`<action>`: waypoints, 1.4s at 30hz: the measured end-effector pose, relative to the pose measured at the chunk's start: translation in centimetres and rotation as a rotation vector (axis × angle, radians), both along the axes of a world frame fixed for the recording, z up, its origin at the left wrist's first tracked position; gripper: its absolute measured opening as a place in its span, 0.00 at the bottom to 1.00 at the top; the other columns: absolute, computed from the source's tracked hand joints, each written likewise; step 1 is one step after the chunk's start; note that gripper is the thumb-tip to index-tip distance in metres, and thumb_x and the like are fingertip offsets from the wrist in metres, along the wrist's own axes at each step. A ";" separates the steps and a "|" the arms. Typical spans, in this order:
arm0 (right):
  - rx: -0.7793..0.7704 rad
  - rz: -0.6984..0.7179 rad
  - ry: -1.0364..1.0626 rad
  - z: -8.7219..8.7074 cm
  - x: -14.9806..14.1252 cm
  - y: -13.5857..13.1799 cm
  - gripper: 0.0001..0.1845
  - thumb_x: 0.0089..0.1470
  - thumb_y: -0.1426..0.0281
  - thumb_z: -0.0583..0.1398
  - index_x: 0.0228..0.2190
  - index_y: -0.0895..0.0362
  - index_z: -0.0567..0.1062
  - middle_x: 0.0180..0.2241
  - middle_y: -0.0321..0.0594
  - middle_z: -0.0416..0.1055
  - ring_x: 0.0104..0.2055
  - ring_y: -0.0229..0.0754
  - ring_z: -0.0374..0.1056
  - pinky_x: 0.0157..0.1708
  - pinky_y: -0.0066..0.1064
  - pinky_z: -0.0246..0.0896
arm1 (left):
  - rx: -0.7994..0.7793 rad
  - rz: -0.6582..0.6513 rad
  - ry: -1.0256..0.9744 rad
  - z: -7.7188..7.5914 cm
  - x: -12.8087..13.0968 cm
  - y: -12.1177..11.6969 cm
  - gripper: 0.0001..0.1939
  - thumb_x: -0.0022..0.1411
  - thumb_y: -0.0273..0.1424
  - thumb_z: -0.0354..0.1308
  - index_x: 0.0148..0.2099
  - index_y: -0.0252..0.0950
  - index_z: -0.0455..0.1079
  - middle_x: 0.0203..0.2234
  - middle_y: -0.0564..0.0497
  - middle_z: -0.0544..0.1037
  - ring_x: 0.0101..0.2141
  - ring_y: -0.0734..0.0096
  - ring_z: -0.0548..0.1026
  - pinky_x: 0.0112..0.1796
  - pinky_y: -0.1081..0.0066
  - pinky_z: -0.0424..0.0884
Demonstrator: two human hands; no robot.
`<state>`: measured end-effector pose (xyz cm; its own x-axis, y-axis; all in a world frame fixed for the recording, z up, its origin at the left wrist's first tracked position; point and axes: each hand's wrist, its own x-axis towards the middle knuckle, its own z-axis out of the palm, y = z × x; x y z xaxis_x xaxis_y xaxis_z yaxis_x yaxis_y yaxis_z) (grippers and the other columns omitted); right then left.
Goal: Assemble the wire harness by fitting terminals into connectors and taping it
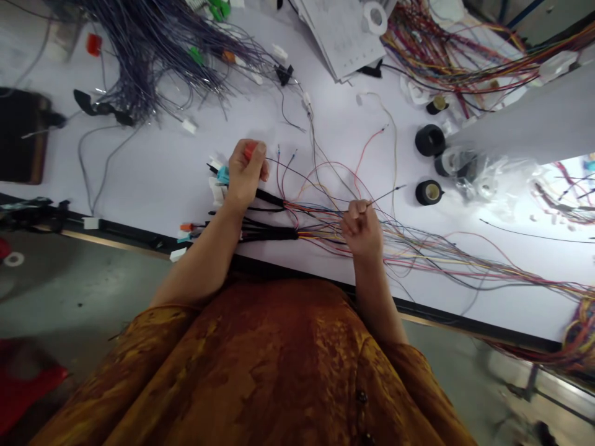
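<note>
closed around a red connector (250,149), the left hand (246,176) sits by the sleeved left end of the wire harness (279,233), while the right hand (362,228) pinches a dark wire (388,194) with fingertips together, its tip pointing right and slightly away. the harness runs lengthwise left to right along the near edge of the white table (255,118), whose surface stretches between the hands and the purple wire bundle (139,59).

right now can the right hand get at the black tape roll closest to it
Probably yes: the black tape roll sits off to the hand's right, with mostly bare tabletop between. The right hand is pinching a dark wire, though, so it may need freeing first.
</note>
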<state>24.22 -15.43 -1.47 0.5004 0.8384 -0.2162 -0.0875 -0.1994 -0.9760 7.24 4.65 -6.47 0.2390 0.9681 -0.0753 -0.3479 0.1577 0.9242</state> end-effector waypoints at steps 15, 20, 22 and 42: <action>0.300 0.305 -0.401 3.3 -4.3 12.7 0.05 0.59 0.69 0.59 0.31 0.56 0.71 0.25 0.30 0.66 0.25 0.31 0.58 0.27 0.25 0.53 | -0.056 -0.133 -0.023 1.3 -0.9 -0.3 0.24 0.67 0.53 0.49 0.39 0.37 0.70 0.17 0.56 0.64 0.18 0.76 0.62 0.21 0.75 0.59; 0.233 0.353 -0.464 2.1 -4.4 15.2 0.06 0.57 0.70 0.60 0.28 0.57 0.71 0.24 0.30 0.66 0.24 0.31 0.55 0.26 0.26 0.51 | -0.054 -0.153 -0.019 1.7 -1.0 -0.5 0.22 0.66 0.51 0.52 0.42 0.37 0.71 0.20 0.56 0.65 0.20 0.76 0.63 0.23 0.76 0.62; 0.212 0.361 -0.470 2.1 -4.2 15.5 0.06 0.57 0.69 0.60 0.28 0.56 0.72 0.22 0.29 0.63 0.23 0.31 0.54 0.25 0.26 0.50 | -0.092 -0.127 -0.017 1.8 -0.9 -0.4 0.22 0.66 0.51 0.51 0.40 0.36 0.71 0.21 0.55 0.66 0.20 0.77 0.63 0.23 0.76 0.62; 0.224 0.042 -0.406 1.8 -4.3 12.8 0.06 0.58 0.67 0.58 0.29 0.56 0.70 0.23 0.30 0.62 0.24 0.32 0.55 0.25 0.26 0.52 | -0.315 -0.188 -0.257 3.3 -1.3 -0.1 0.15 0.59 0.36 0.66 0.46 0.35 0.74 0.25 0.54 0.74 0.24 0.80 0.70 0.26 0.79 0.67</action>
<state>19.91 -2.64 0.38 0.4718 0.8633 0.1791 0.3143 0.0252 -0.9490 5.97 4.58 -3.16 0.4582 0.8452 -0.2751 -0.4979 0.5005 0.7082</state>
